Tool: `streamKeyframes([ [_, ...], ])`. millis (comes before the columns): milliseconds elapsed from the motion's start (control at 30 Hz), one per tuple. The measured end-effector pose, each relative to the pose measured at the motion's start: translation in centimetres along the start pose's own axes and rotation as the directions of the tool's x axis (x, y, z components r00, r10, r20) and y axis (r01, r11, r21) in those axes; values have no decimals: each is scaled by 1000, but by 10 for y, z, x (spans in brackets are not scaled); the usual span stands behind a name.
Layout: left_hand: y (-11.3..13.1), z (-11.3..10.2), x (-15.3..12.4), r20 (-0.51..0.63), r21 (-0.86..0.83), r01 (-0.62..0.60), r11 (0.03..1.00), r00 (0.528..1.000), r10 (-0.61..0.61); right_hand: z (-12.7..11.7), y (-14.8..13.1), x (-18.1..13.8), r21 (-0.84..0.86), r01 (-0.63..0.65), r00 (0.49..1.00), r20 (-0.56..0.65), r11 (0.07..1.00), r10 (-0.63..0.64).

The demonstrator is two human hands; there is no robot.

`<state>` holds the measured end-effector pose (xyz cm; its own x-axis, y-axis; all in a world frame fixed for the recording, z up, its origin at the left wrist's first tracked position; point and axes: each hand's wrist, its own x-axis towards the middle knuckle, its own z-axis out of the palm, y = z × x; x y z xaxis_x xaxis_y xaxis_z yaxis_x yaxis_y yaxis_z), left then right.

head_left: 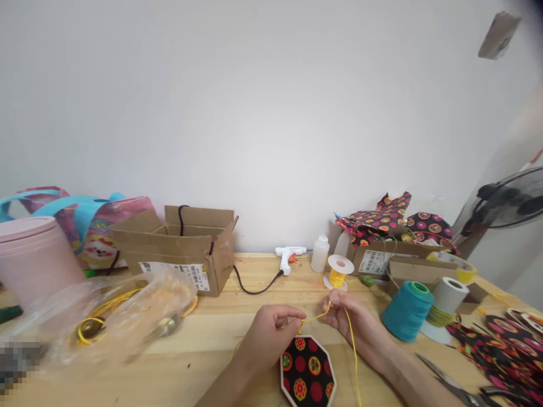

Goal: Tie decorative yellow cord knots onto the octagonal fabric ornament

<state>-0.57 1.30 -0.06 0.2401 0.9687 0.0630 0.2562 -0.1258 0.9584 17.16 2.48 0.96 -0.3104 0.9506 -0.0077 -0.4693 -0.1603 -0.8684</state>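
Nearby, teal spool [406, 311] flanks held cord [316, 317].

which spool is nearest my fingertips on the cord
The small white-flanged spool of yellow cord, just beyond the right hand. The teal cone and the white cone stand farther off to the right.

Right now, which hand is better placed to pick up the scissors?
Probably the right. The right hand pinches the yellow cord on the side where the scissors lie, beside its forearm; the left hand, also on the cord, would have to cross over.
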Motion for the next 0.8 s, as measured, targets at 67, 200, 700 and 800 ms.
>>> streamKeyframes([
  [67,0,0,0,5,22,-18,1000,1000,18,-1,1,1,19,-12,1000,-26,1000,12],
  [200,-3,1,1,18,18,-9,1000,1000,8,-2,2,2,70,-27,998,-58,997,31],
  [700,0,1,1,-6,52,18,998,1000,-18,-8,4,3,176,-38,994,-95,984,56],
  [800,0,1,1,-15,57,23,998,1000,-22,-9,4,3,182,-39,994,-90,983,56],
])
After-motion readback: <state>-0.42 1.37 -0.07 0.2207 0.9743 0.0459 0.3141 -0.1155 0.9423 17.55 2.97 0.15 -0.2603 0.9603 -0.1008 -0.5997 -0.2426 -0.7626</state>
